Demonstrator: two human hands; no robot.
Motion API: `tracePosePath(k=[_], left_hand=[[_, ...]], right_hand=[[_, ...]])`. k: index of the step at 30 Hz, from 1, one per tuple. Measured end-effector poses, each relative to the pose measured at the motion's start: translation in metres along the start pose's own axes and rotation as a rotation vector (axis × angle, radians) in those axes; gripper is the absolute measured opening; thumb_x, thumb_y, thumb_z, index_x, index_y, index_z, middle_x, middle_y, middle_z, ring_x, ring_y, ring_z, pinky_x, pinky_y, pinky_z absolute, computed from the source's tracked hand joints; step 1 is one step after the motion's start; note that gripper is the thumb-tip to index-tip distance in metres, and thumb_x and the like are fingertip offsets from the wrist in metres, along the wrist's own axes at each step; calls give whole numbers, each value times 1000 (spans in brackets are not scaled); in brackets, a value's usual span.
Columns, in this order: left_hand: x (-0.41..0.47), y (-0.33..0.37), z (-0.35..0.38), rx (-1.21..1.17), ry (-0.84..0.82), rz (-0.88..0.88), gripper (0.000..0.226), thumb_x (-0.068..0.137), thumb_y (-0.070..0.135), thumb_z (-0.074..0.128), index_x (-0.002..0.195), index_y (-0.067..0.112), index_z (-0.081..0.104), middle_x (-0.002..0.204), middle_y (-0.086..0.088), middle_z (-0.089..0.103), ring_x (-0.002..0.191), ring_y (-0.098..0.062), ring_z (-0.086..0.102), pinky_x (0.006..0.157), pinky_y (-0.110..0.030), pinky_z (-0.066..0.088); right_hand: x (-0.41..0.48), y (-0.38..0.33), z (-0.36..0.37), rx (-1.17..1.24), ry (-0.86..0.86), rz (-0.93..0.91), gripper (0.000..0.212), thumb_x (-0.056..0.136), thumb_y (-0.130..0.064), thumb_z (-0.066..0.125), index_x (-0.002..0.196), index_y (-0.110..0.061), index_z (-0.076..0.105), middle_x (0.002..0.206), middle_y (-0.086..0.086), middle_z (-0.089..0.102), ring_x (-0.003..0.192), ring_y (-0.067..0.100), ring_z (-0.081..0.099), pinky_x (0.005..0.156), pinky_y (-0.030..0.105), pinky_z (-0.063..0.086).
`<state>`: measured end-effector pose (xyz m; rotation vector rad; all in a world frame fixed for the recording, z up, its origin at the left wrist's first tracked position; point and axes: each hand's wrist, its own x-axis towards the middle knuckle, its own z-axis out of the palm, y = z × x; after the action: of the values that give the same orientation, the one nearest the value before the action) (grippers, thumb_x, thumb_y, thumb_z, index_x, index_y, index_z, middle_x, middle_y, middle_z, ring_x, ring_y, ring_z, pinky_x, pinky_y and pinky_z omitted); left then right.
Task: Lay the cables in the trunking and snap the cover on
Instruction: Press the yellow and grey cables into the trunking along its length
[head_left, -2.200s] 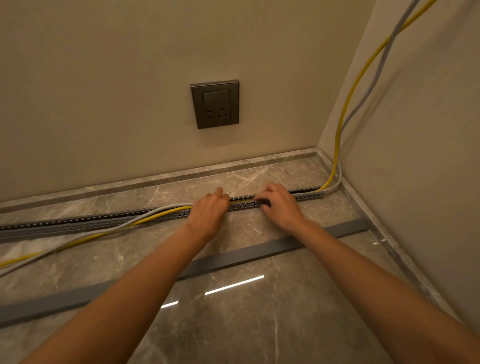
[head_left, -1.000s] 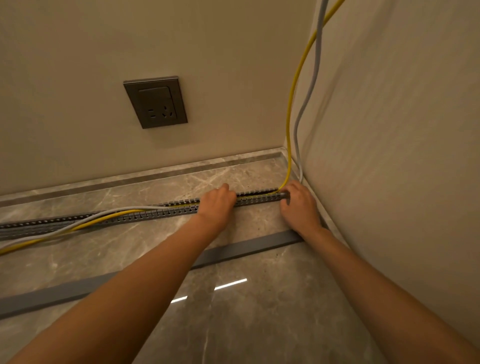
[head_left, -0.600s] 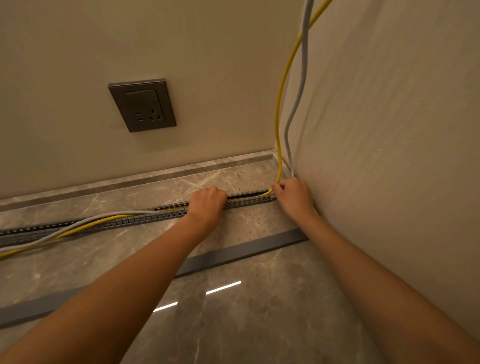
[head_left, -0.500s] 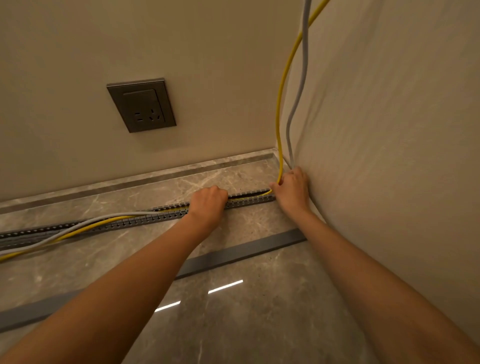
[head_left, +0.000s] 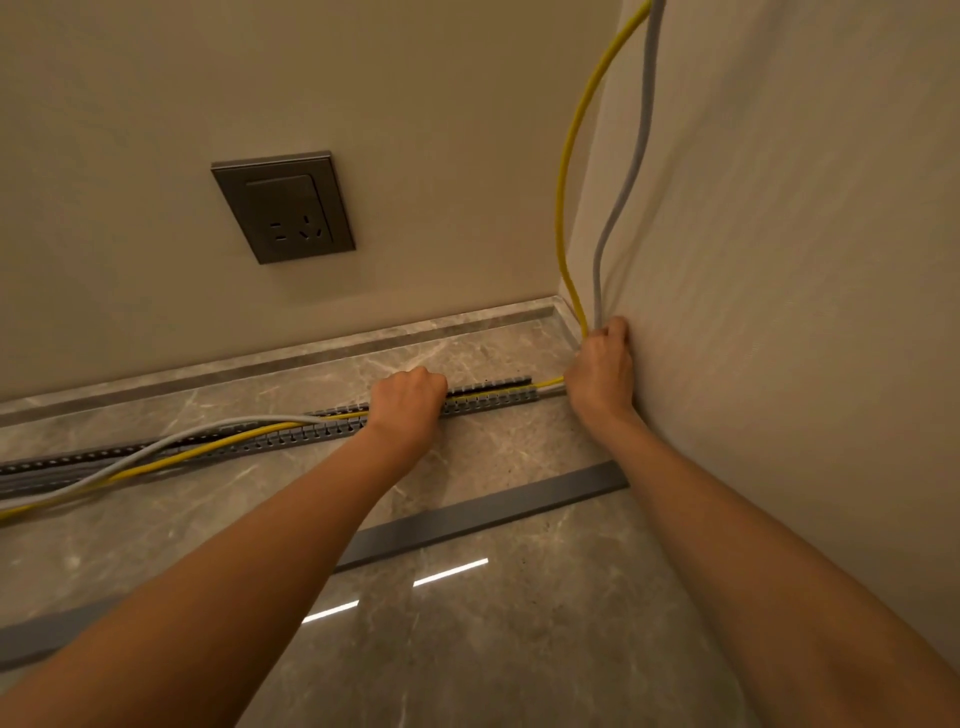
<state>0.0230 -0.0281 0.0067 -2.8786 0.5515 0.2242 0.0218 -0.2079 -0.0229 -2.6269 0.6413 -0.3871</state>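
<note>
1. Nearest to me, the grey cover (head_left: 483, 514) is lying flat on the shiny stone floor (head_left: 519, 649). It is a long strip running left to right. It is sitting apart from the trunking, and nobody is touching it.

2. A bit further on, the trunking (head_left: 291, 439) is lying on the floor too, running the same way as the cover, with its far right end close to the corner.

3. The left hand (head_left: 408, 402) is resting on the trunking about the middle of what I can see. Its fingers are curled down tight over the channel, pressing there. I cannot tell if they are pinching the cables or only pushing on them.

4. To the left of that hand, the yellow cable (head_left: 197, 453) and the grey cable (head_left: 171, 439) are still out of the trunking, sagging over its near edge onto the floor.

5. The right hand (head_left: 600, 374) is at the corner, past the trunking's end. Its fingers are closed around both cables where they are bending up the wall (head_left: 779, 260).

6. So the loose part is lying to the left, along the trunking. The left hand is the nearer one, and I think it is the one to slide that way.

7. Furthest off, a dark socket (head_left: 283, 208) is sitting on the back wall.
</note>
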Motion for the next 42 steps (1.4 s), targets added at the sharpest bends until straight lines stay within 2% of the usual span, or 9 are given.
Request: tracePosePath(k=[5,11,14,17,22,26,32,38,42], left_hand=[[-1,-1,8,-29,11,28,25,95,6,46,119,5,52,121,-15,57,110,-30,56,89,-35,47],[-7,-21,17,-232,57,64,20,91,-2,45,107,3,57,110,-19,60,98,-33,58,81,-39,48],[-14,-32,26,-277,131,150,25,90,0,49,114,4,56,117,-15,55,102,-30,55,86,-39,51],[-23,-48,29,-329,234,144,30,90,2,51,120,3,55,126,-14,50,112,-28,48,93,-36,48],[-36,-100,30,-343,221,1,41,89,-4,52,129,4,48,134,-16,46,120,-32,46,97,-38,43],[-48,-156,38,-347,84,-125,48,86,19,65,130,7,49,135,-16,48,122,-34,47,100,-42,43],[-60,-205,51,-437,-38,-150,30,81,20,69,109,9,65,110,-16,67,103,-29,60,84,-37,49],[-56,-212,56,-480,92,-74,20,85,9,62,105,7,67,112,-17,66,105,-32,58,85,-38,47],[-54,-214,55,-330,138,0,18,89,4,51,104,6,61,116,-15,61,106,-33,56,81,-40,45]], right_hand=[[-7,2,2,11,49,-17,28,89,8,42,116,6,46,124,24,41,108,36,49,94,34,43],[-28,-7,2,117,53,74,35,84,6,48,119,6,43,127,24,42,116,35,41,94,32,37],[-40,-24,3,116,141,114,43,81,3,53,122,1,41,129,21,42,115,34,43,93,37,41],[-50,-50,8,172,174,57,38,79,5,51,116,0,47,128,20,43,117,33,42,98,38,39],[-71,-100,27,269,-92,-118,31,84,2,47,114,-1,53,125,16,47,120,29,43,95,30,35],[-90,-152,46,367,-288,-173,40,85,1,47,125,-5,48,129,14,52,117,28,51,97,35,43],[-109,-201,67,439,-577,-251,34,86,-5,56,120,-6,58,123,15,62,114,25,57,98,34,45],[-112,-202,78,437,-510,-218,15,84,-2,59,96,-1,68,104,18,69,100,27,61,80,24,41],[-115,-202,82,419,-443,-206,11,84,-3,60,92,0,66,103,17,67,96,26,60,76,21,37]])
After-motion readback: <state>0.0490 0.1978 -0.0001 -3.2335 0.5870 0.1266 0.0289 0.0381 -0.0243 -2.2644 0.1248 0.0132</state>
